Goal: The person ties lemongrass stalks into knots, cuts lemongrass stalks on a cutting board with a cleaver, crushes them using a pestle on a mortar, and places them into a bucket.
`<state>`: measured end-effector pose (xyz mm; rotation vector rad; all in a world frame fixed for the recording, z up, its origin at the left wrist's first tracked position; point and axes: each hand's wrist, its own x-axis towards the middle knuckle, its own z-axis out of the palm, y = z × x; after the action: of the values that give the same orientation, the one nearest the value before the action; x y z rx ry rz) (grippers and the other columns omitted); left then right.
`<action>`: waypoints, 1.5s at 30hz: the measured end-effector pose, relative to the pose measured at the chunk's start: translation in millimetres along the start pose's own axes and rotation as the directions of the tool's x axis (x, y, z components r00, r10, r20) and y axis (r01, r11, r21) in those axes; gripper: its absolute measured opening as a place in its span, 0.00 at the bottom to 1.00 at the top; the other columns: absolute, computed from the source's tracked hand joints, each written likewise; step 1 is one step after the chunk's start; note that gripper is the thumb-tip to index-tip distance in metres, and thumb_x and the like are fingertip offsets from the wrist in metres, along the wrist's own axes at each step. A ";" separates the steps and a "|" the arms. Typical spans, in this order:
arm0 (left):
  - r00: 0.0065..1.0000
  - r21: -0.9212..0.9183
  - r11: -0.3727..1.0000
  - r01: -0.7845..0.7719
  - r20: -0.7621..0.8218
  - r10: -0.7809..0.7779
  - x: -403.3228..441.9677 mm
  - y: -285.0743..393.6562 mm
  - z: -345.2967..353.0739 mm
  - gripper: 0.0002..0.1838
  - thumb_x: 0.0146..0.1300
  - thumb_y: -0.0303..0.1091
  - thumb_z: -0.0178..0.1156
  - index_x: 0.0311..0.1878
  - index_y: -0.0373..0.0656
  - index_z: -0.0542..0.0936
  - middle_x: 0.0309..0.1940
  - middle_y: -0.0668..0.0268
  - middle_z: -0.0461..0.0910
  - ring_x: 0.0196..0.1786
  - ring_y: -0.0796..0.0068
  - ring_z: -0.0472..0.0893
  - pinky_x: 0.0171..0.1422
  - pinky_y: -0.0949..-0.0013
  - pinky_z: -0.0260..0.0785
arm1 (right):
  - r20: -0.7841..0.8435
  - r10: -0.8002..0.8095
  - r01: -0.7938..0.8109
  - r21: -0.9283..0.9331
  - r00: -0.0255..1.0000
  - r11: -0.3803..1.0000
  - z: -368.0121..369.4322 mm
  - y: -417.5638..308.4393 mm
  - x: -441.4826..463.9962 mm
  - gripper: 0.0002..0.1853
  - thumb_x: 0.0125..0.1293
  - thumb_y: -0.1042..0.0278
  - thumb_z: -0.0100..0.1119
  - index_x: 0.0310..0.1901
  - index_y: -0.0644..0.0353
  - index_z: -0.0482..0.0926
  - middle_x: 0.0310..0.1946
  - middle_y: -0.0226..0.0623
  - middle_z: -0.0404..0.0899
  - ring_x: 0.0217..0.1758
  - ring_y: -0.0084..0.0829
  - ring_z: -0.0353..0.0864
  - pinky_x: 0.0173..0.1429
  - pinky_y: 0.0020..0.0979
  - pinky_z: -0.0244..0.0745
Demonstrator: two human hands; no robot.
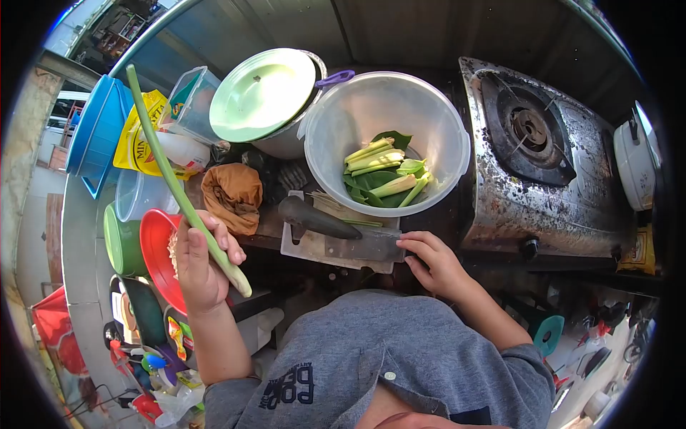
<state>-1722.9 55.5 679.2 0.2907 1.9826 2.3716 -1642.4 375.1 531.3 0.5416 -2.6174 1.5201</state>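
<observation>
My left hand [202, 264] is closed around a long green stalk [168, 171], likely lemongrass. It is held upright at a slant, its pale base pointing down toward me. My right hand [434, 263] has its fingers and thumb at the right end of a broad knife [364, 246], which lies on a pale cutting board [293, 245]. If the knife has a handle there, my hand hides it. A dark tapered piece [319, 217], like a pestle, lies across the board. Behind it, cut stalks [375, 161] and green leaves [368, 193] are in a translucent tub [443, 129].
A scorched gas stove [579, 193] stands right, a white pot [632, 164] beyond. At the back, a pale green lid [261, 93] covers a pot. Left are a red bowl [158, 247], brown cloth [232, 196], yellow packet [136, 146] and blue basin [96, 129].
</observation>
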 end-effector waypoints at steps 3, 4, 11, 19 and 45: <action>0.951 -0.216 0.961 0.172 -0.218 -0.219 -43.5 -53.0 -33.6 0.13 0.73 0.43 0.47 0.46 0.43 0.70 0.28 0.67 0.69 0.25 0.75 0.73 0.32 0.71 0.71 | -0.025 0.016 -0.018 -0.079 1.000 0.997 5.0 -14.7 -3.2 0.17 0.58 0.77 0.58 0.50 0.59 0.76 0.50 0.42 0.74 0.52 0.44 0.75 0.55 0.38 0.73; 0.925 -0.251 0.946 0.205 -0.266 -0.271 -59.0 -71.4 -42.0 0.13 0.72 0.43 0.48 0.47 0.43 0.70 0.29 0.67 0.70 0.26 0.74 0.74 0.33 0.70 0.71 | -0.033 0.014 -0.017 -0.103 0.999 0.995 8.5 -18.8 -3.4 0.17 0.58 0.76 0.58 0.51 0.59 0.75 0.50 0.42 0.74 0.53 0.44 0.75 0.56 0.39 0.72; 0.817 -0.406 0.799 0.444 -0.182 -0.547 -151.5 -117.8 -50.9 0.13 0.73 0.38 0.45 0.55 0.43 0.69 0.36 0.64 0.76 0.35 0.72 0.78 0.45 0.64 0.75 | -0.049 -0.058 0.046 -0.212 0.997 0.976 48.8 -45.0 19.0 0.20 0.58 0.77 0.58 0.53 0.61 0.73 0.53 0.45 0.71 0.56 0.47 0.72 0.60 0.41 0.69; 0.816 -0.384 0.746 0.544 0.036 -0.577 -184.6 -111.0 -73.1 0.21 0.71 0.30 0.49 0.66 0.44 0.63 0.45 0.61 0.78 0.44 0.71 0.80 0.52 0.65 0.75 | -0.032 -0.196 0.169 -0.383 0.980 0.908 129.4 -23.7 95.1 0.33 0.55 0.75 0.60 0.64 0.63 0.62 0.56 0.52 0.68 0.61 0.52 0.67 0.63 0.44 0.64; 0.843 -0.377 0.766 0.521 0.082 -0.532 -177.3 -116.0 -105.4 0.21 0.68 0.31 0.52 0.64 0.44 0.67 0.34 0.68 0.73 0.29 0.83 0.70 0.34 0.80 0.64 | 0.155 -0.088 0.132 -0.301 0.984 0.944 96.2 -59.4 126.3 0.25 0.61 0.74 0.56 0.61 0.59 0.67 0.55 0.49 0.70 0.59 0.48 0.71 0.61 0.42 0.67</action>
<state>-1576.9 -51.7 526.8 -0.2895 1.3048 2.2961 -1729.5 232.7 560.6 0.7719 -2.7979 1.0437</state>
